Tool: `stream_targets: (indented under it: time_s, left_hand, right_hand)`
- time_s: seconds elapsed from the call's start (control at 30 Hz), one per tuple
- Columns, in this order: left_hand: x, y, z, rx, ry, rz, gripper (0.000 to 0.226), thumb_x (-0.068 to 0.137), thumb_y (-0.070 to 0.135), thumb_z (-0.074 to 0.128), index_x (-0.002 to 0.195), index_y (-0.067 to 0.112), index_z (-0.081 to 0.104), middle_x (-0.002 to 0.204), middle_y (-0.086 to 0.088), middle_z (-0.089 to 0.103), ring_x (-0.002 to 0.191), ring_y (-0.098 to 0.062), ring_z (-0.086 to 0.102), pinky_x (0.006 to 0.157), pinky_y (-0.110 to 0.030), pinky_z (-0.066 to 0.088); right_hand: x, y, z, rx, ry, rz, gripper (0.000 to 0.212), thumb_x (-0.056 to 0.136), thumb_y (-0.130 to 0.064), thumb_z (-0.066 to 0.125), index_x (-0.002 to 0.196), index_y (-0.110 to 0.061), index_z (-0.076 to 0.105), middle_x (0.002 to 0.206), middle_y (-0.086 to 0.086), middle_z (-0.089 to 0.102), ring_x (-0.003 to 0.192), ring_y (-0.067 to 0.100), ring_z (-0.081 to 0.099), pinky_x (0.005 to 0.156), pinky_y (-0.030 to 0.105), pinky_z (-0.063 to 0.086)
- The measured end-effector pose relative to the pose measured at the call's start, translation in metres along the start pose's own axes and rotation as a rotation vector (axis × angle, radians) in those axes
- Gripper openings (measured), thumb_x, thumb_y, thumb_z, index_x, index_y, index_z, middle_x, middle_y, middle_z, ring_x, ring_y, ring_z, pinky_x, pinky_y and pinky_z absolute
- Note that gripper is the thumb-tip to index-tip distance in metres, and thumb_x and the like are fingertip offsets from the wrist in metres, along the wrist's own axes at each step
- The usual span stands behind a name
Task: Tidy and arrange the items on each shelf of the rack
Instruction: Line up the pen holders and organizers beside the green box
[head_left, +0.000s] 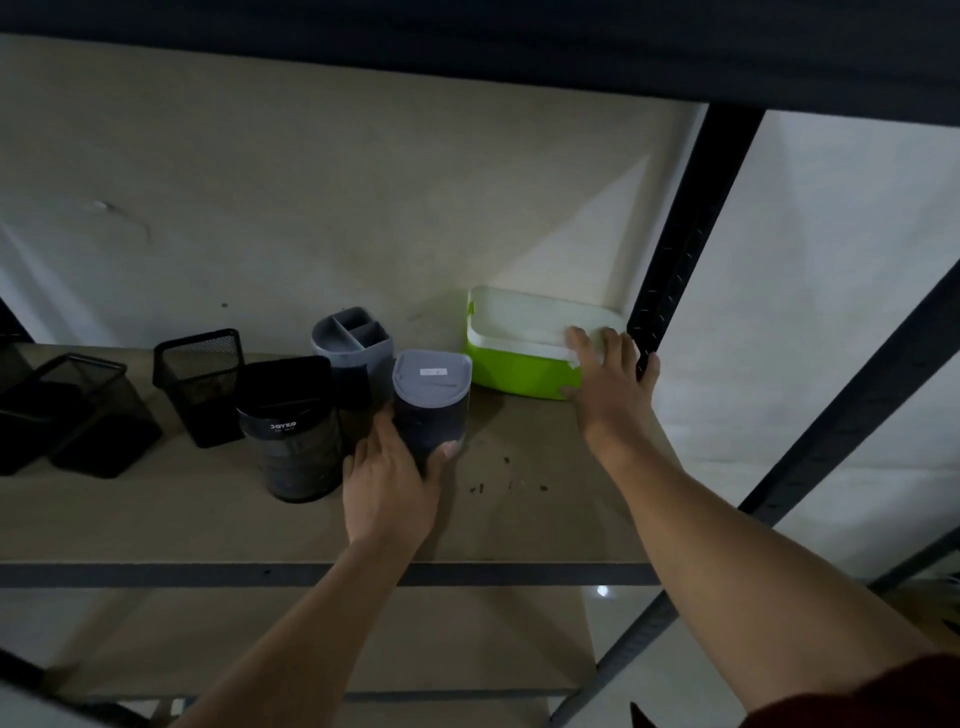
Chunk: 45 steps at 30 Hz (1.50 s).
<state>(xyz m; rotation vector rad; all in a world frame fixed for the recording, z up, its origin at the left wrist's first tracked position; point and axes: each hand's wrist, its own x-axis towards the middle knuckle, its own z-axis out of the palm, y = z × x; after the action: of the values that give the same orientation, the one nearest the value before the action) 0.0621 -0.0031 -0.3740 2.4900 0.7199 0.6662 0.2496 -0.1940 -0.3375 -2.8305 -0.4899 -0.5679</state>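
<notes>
Landmark: green box (519, 371), white-rimmed, at the back right corner of the shelf board (519, 519), beside the black rack upright (685, 244).

Right hand (610, 382): laid on the green box's near right corner, fingers straight and slightly spread over the white rim, thumb out toward the upright. Nothing is pinched; the hand presses or rests on the box. What the box holds cannot be seen from this angle.

Left hand (392, 480): grips the grey-lidded canister (431, 400), which stands upright on the shelf just left of the green box, a small gap between them. Thumb curled round its lower right side, fingers wrapped round the left side, palm below the base edge. Lid on; a small white label on top. Contents not visible.

Further left of the green box:
- 1 grey divided holder (353, 343), 3 compartments, open top, just behind the canister. Compartments look bare, dim light.
- 1 dark round holder (293, 431) marked "JOYKO", touching or nearly touching the left hand.
- 1 black mesh cup (202, 384), upright, open top.
- 2 black mesh holders (78, 415), farthest from the green box, tilted or lying; interiors too dark to read.

Small dark specks (506, 486) on the board in front of the green box.
</notes>
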Motion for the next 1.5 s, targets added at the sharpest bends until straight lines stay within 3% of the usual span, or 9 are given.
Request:
stream_targets:
  time_s: [0.13, 0.27, 0.33, 0.47, 0.7, 0.83, 0.9, 1.13, 1.5]
  left_hand:
    - [0.002, -0.002, 0.002, -0.001, 0.017, 0.002, 0.080, 0.091, 0.063, 0.053, 0.144, 0.007, 0.035, 0.119, -0.018, 0.065, 0.107, -0.037, 0.062, 0.089, -0.045, 0.045]
    - [0.006, -0.002, 0.004, -0.009, 0.024, 0.001, 0.077, 0.093, 0.058, 0.057, 0.145, 0.005, 0.035, 0.122, -0.019, 0.064, 0.109, -0.037, 0.062, 0.088, -0.044, 0.046]
    - [0.010, -0.003, 0.006, -0.016, 0.028, 0.006, 0.077, 0.093, 0.054, 0.058, 0.145, 0.002, 0.035, 0.122, -0.021, 0.064, 0.106, -0.039, 0.063, 0.086, -0.044, 0.048]
    - [0.017, -0.001, 0.008, -0.038, 0.019, -0.023, 0.077, 0.094, 0.053, 0.058, 0.148, 0.003, 0.032, 0.128, -0.021, 0.062, 0.111, -0.039, 0.061, 0.089, -0.044, 0.048]
    - [0.040, 0.010, 0.017, -0.168, -0.024, -0.118, 0.077, 0.096, 0.048, 0.060, 0.154, 0.013, 0.020, 0.146, -0.014, 0.049, 0.126, -0.036, 0.054, 0.095, -0.048, 0.050]
    - [0.060, 0.021, 0.029, -0.325, -0.008, -0.160, 0.075, 0.094, 0.038, 0.067, 0.153, 0.014, 0.028, 0.149, -0.012, 0.043, 0.133, -0.034, 0.046, 0.103, -0.045, 0.045]
    - [0.073, 0.025, 0.036, -0.369, 0.012, -0.173, 0.070, 0.092, 0.034, 0.071, 0.149, 0.013, 0.036, 0.145, -0.012, 0.046, 0.132, -0.033, 0.047, 0.101, -0.044, 0.045]
    - [0.107, 0.031, 0.050, -0.460, 0.117, -0.222, 0.059, 0.077, 0.025, 0.086, 0.127, 0.009, 0.060, 0.124, -0.013, 0.066, 0.117, -0.033, 0.061, 0.095, -0.044, 0.052]
    - [0.109, 0.025, 0.060, -0.449, 0.124, -0.168, 0.066, 0.083, 0.030, 0.081, 0.139, 0.011, 0.053, 0.134, -0.012, 0.060, 0.124, -0.032, 0.055, 0.099, -0.044, 0.050]
  right_hand:
    - [-0.002, -0.015, 0.001, -0.098, 0.025, -0.014, 0.100, 0.080, 0.000, 0.068, 0.157, -0.032, 0.014, 0.167, 0.014, 0.013, 0.156, 0.038, 0.000, 0.121, 0.060, -0.008]
    - [0.003, -0.030, 0.009, -0.097, 0.020, -0.152, 0.096, 0.084, -0.029, 0.077, 0.158, -0.034, 0.017, 0.167, 0.015, 0.018, 0.156, 0.039, 0.003, 0.117, 0.049, -0.026]
    - [0.006, -0.026, 0.010, -0.059, 0.006, -0.140, 0.090, 0.084, -0.040, 0.077, 0.156, -0.036, 0.022, 0.161, 0.015, 0.026, 0.153, 0.040, 0.012, 0.120, 0.050, -0.020]
    - [0.009, -0.017, 0.010, -0.084, 0.027, -0.133, 0.088, 0.082, -0.036, 0.080, 0.151, -0.036, 0.026, 0.152, 0.014, 0.032, 0.148, 0.040, 0.022, 0.125, 0.056, -0.003]
    - [0.006, -0.018, 0.005, -0.059, -0.006, -0.126, 0.084, 0.086, -0.032, 0.078, 0.151, -0.038, 0.025, 0.158, 0.014, 0.026, 0.152, 0.040, 0.012, 0.124, 0.058, -0.006]
    - [0.004, -0.027, 0.002, -0.057, 0.007, -0.082, 0.085, 0.085, 0.003, 0.061, 0.152, -0.035, 0.024, 0.166, 0.017, 0.013, 0.155, 0.041, 0.002, 0.124, 0.058, -0.008]
    - [0.002, -0.034, -0.001, -0.063, 0.028, -0.062, 0.091, 0.078, 0.014, 0.053, 0.153, -0.030, 0.026, 0.163, 0.017, 0.017, 0.154, 0.042, 0.005, 0.124, 0.059, -0.004]
    - [-0.006, -0.040, 0.000, -0.069, -0.033, -0.032, 0.109, 0.075, 0.009, 0.061, 0.161, -0.028, 0.006, 0.164, 0.011, 0.012, 0.155, 0.039, 0.001, 0.124, 0.059, -0.005]
    - [-0.005, -0.038, 0.000, -0.067, -0.051, -0.035, 0.112, 0.070, 0.007, 0.062, 0.161, -0.029, 0.008, 0.164, 0.011, 0.012, 0.154, 0.038, 0.002, 0.124, 0.058, -0.004]
